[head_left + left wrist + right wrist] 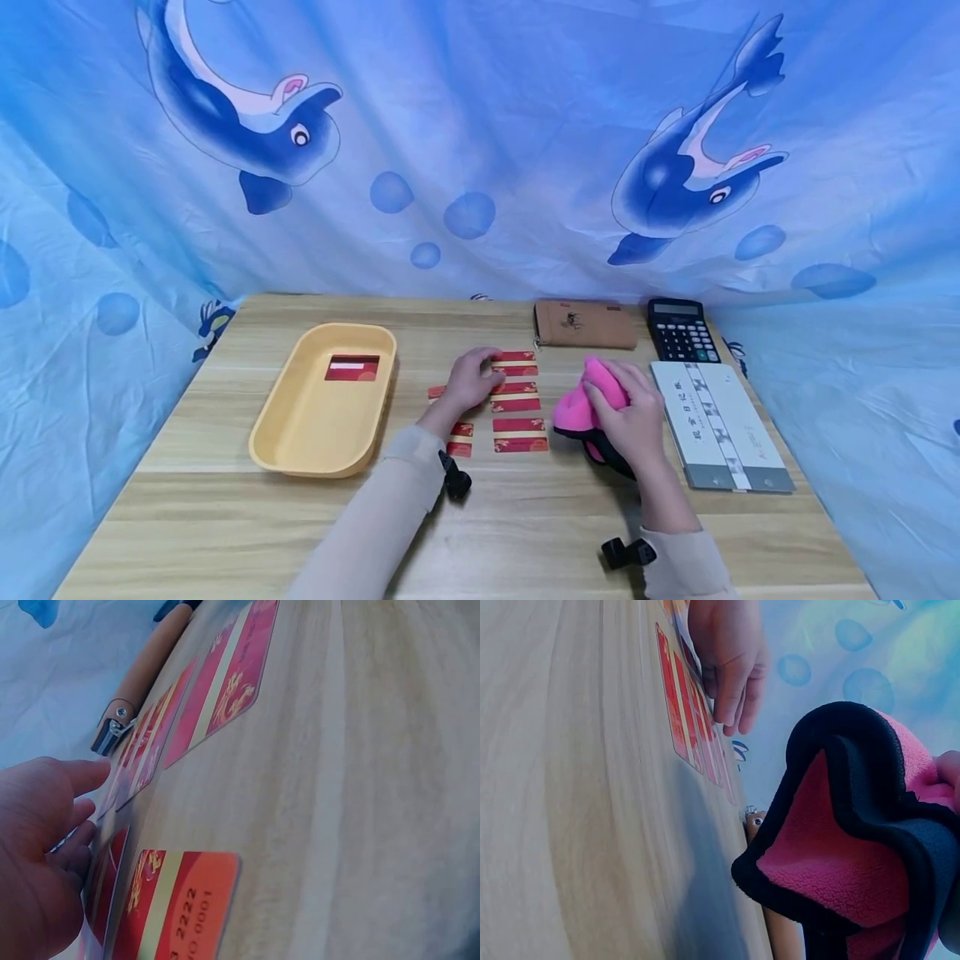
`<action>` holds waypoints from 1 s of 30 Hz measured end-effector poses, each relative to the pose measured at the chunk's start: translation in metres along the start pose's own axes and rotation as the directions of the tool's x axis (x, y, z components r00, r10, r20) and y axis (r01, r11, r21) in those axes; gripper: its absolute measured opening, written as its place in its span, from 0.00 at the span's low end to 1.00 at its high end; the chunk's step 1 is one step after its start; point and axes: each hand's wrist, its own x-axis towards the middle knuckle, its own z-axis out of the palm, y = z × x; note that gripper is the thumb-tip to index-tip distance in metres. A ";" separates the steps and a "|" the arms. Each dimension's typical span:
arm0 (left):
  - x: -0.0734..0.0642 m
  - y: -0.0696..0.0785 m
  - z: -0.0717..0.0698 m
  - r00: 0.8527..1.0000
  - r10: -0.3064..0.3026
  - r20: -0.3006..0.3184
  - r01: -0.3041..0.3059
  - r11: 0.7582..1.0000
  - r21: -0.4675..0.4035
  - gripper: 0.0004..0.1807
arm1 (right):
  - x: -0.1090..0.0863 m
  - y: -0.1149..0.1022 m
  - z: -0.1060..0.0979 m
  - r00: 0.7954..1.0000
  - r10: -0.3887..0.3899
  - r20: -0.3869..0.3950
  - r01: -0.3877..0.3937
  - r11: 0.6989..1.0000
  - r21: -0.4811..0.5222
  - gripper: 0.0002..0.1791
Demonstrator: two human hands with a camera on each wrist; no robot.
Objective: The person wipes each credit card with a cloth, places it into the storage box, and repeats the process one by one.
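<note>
The fingers of the left hand [468, 382] are loosely bent and parted from the thumb, with nothing gripped between them. They are at the left edge of the upper red card [516, 357] in the right-hand column; whether they touch it cannot be determined. The fingers and thumb of the right hand [633, 410] are closed around a pink fleece cloth [576, 408] with black edging, which is bunched in the grip to the right of the cards.

Below the upper card in the same column lie the middle red card [516, 406] and the lower red card [521, 446], all flat on the table [517, 533]. To their left, a second column shows two further cards: one partly hidden by the left hand, and a nearer card [461, 450] partly covered by the wrist.

Further left stands a yellow tray [318, 408] with one red card [352, 374] lying inside, toward its far end. Beyond the columns, at the table's far edge, lies a brown wallet [588, 327]. To its right is a black calculator [681, 333], with a white and grey book [722, 425] just in front. A blue curtain [525, 133] printed with dolphins hangs behind.
</note>
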 end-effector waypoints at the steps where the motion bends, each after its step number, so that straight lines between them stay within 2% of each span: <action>1: 0.001 0.000 -0.001 1.000 0.007 -0.001 -0.007 1.000 0.012 0.24 | 0.001 0.000 0.000 1.000 0.000 0.004 0.000 1.000 0.000 0.23; 6: 0.008 0.002 -0.004 0.999 0.025 0.020 -0.027 0.996 0.088 0.28 | 0.002 0.001 0.000 1.000 -0.002 0.012 0.002 1.000 -0.007 0.23; 10: 0.011 0.005 -0.005 0.999 0.003 0.049 -0.010 0.990 0.139 0.30 | 0.001 0.002 0.000 1.000 0.004 0.016 -0.004 1.000 -0.014 0.23; 22: 0.015 0.011 -0.005 0.997 -0.041 0.065 0.024 0.969 0.245 0.31 | -0.004 0.006 -0.001 1.000 0.016 0.026 -0.016 1.000 0.000 0.23; 26: 0.015 0.012 -0.006 0.995 -0.073 0.069 0.057 0.975 0.214 0.31 | -0.006 0.008 -0.001 1.000 0.003 0.015 -0.003 1.000 0.013 0.23; 30: 0.014 0.010 -0.007 0.994 -0.083 0.070 0.074 0.990 0.124 0.27 | -0.007 0.009 0.000 1.000 -0.010 0.005 0.010 1.000 0.021 0.23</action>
